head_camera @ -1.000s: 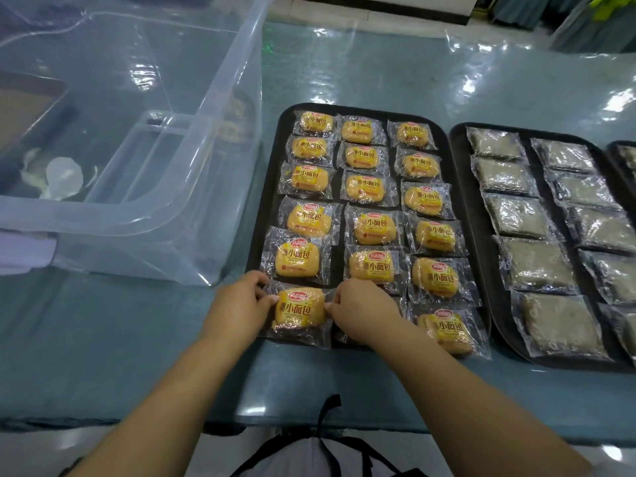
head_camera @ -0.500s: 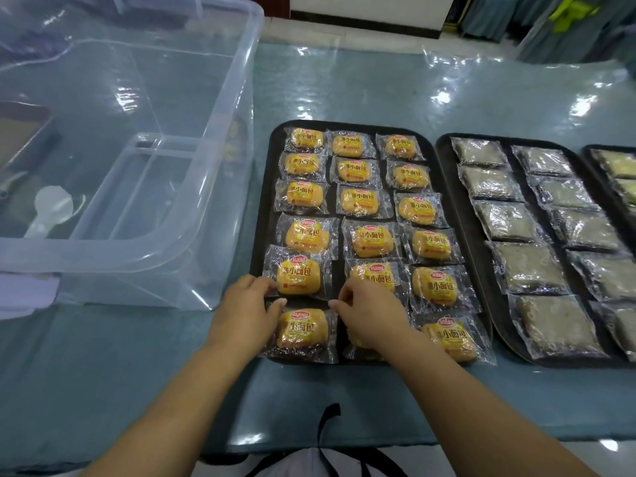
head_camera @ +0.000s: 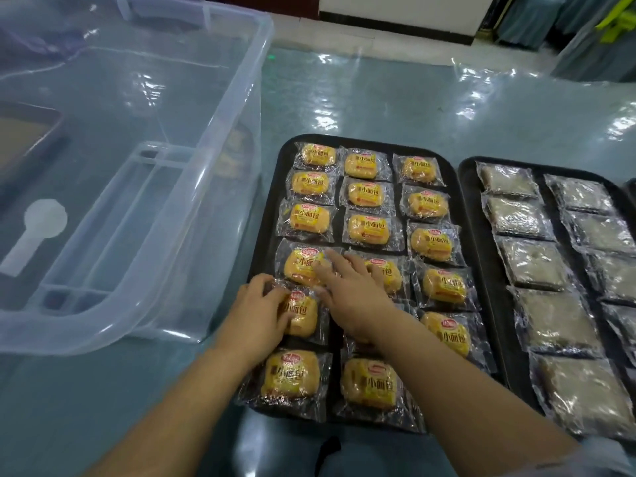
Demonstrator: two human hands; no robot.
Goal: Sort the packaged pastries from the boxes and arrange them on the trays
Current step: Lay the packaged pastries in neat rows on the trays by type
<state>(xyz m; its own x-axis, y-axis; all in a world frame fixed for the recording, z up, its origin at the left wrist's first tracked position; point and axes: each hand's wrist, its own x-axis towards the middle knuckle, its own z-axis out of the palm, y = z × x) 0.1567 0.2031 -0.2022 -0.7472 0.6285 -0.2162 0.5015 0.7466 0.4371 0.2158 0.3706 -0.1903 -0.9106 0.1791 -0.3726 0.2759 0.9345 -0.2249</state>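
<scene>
The black tray (head_camera: 266,215) in front of me on the table (head_camera: 378,98) carries yellow packaged pastries (head_camera: 366,228) in three columns, each bun sealed in a clear wrapper with a yellow label and a small red logo, and the wrappers touch or overlap along their edges. To its right a second black tray (head_camera: 469,208) holds grey-brown pastries (head_camera: 531,265) in crinkled clear film, two columns showing, with the right column cut by the picture's edge; a sliver of a third tray (head_camera: 631,185) peeks in beyond it. On my left sits a big clear plastic box (head_camera: 220,139), its rim near the first tray; through its walls I make out a white spoon-like shape (head_camera: 38,228) and something dark and flat at the far left, though I cannot tell whether they lie inside or behind it. My left hand (head_camera: 256,311) is curled with fingers bent onto the near-left pastry (head_camera: 304,316) in the left column, pinching its wrapper edge. My right hand (head_camera: 351,290) lies flat with fingers spread, fingertips resting on the pastry above (head_camera: 299,266), palm covering part of the middle column, gripping nothing that I can see. My forearm hides one middle-column pack almost wholly. The labels under my hands are blurred, and the nearest wrappers hang over the tray's front lip.
</scene>
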